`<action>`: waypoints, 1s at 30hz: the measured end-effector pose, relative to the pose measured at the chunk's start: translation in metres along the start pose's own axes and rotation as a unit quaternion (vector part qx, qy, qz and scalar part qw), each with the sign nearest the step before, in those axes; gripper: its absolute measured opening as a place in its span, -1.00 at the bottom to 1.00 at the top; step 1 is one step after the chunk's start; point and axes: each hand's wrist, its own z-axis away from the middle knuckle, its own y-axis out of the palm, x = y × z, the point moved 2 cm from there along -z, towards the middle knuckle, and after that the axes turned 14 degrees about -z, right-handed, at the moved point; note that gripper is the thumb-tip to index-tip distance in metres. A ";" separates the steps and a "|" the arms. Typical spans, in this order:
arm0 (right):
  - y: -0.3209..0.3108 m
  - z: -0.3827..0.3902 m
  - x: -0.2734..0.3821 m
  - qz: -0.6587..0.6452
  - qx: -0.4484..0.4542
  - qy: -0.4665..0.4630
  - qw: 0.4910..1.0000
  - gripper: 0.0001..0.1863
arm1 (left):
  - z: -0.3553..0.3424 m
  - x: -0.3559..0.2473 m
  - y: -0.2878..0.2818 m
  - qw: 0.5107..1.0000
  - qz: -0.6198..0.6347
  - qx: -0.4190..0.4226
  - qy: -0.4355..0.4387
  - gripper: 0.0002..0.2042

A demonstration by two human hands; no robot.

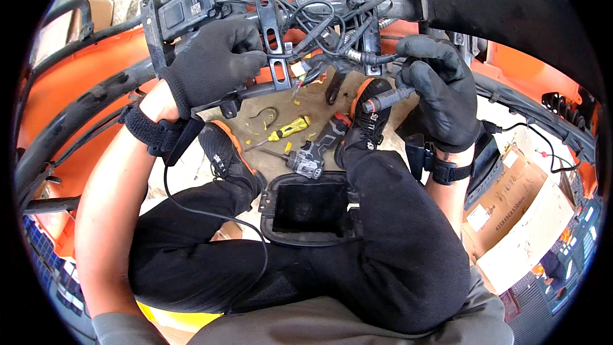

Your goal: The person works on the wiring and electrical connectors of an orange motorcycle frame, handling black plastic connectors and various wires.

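Right hand [444, 89] has a black cable connector [388, 99] pinched tight, just below the wiring bundle [317, 35]. Left hand [207, 64] is half-curled beside the slotted bracket [270, 25], can't tell if it's gripping anything. Yellow screwdriver [290, 128] and grey power drill [316, 152] lie on the floor [303, 103].

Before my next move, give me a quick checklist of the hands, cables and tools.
1. Connector held in the right hand: ok, its visible end is free.
2. Left hand gripping the slotted bracket: cannot tell; its fingertips are close to it.
3. Cables tidy: not ok, loops are tangled across the frame.
4. Power driver away from the feet: not ok, it lies close beside the right shoe.
5. Yellow screwdriver out of the hands: ok, on the floor.
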 end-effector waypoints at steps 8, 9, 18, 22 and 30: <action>-0.001 0.000 0.003 0.024 -0.016 -0.011 1.000 -0.76 | 0.000 -0.001 -0.002 1.000 -0.003 -0.001 0.015 -0.85; -0.002 -0.001 0.003 0.023 -0.012 -0.012 1.000 -0.76 | 0.001 -0.003 -0.003 1.000 0.004 0.005 0.006 -0.85; -0.008 0.000 0.004 0.018 -0.018 -0.039 0.999 -0.78 | 0.012 -0.026 0.012 0.995 0.020 0.068 0.064 -0.91; -0.006 0.000 0.005 0.000 -0.006 -0.040 0.999 -0.77 | 0.022 -0.050 0.036 0.965 -0.167 -0.006 0.204 -0.78; -0.012 0.003 0.008 -0.129 0.026 -0.047 0.990 -0.73 | 0.015 -0.052 0.030 0.967 -0.193 -0.127 0.108 -0.62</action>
